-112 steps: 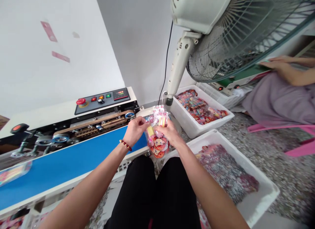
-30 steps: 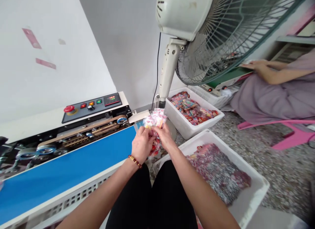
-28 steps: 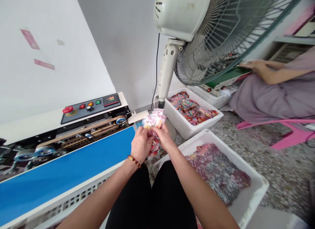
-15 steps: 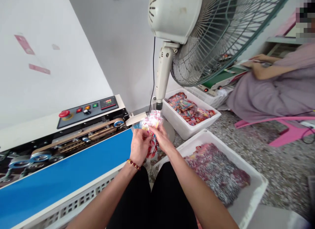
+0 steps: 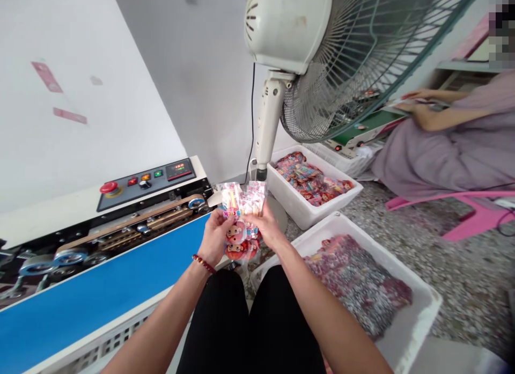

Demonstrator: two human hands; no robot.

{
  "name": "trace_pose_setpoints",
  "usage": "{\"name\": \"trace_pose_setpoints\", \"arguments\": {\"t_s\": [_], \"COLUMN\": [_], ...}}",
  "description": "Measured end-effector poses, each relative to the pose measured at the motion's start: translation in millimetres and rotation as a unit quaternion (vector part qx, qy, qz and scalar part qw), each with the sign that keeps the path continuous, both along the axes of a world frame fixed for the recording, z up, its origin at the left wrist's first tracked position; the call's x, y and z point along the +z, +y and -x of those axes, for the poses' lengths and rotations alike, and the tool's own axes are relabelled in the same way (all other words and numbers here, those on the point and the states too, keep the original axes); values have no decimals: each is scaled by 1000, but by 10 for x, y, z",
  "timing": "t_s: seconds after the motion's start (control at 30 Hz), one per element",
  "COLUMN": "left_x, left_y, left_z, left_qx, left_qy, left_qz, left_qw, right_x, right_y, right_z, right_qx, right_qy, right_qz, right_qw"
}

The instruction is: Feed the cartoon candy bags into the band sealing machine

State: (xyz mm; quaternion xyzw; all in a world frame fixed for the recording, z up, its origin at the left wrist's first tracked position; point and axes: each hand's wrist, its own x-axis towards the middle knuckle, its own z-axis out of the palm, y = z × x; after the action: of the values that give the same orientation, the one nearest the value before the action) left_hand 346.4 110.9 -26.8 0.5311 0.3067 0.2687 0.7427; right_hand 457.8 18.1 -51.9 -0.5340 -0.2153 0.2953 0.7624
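Note:
Between my hands, above my knees, are printed plastic packets with red-haired cartoon figures. My left hand (image 5: 215, 235), a beaded bracelet at its wrist, pinches one packet (image 5: 232, 202) by its side, thumb on the front. A bunch of similar packets (image 5: 253, 202) is gripped in my right hand (image 5: 269, 226), its thumb lying across them. The two lots overlap at their lower ends, where the printed faces show. Just left of my left hand runs the blue belt (image 5: 120, 288) of a sealing machine.
The machine's control panel (image 5: 147, 182) has a red stop button. A large fan (image 5: 289, 30) stands ahead. White bins with packets, a far one (image 5: 341, 202) and a near one (image 5: 418, 309), sit to the right. Beyond, a seated person (image 5: 442, 132) works beside a pink chair (image 5: 470, 218).
My left hand has moved left and down, drawing one packet apart from the bunch. The cartoon faces now show. My right hand stays on the bunch with little movement.

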Motion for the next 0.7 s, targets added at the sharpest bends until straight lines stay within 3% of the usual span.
{"name": "trace_pose_setpoints", "arguments": {"t_s": [0.17,0.3,0.53,0.7], "left_x": [78,79,107,75], "left_y": [30,92,172,208], "left_z": [48,104,119,150], "left_qx": [-3,0,-38,-65], "left_qy": [-36,-38,2,31], "left_qz": [86,108,67,-38], "left_qw": [996,993,997,997], "right_x": [-13,29,17,-27], "right_y": [49,93,124,130], "right_z": [23,62,59,28], "right_qx": [-31,-63,-107,-111], "right_qy": [31,44,-1,-17], "right_qz": [16,34,75,80], "right_qw": [999,996,991,990]}}
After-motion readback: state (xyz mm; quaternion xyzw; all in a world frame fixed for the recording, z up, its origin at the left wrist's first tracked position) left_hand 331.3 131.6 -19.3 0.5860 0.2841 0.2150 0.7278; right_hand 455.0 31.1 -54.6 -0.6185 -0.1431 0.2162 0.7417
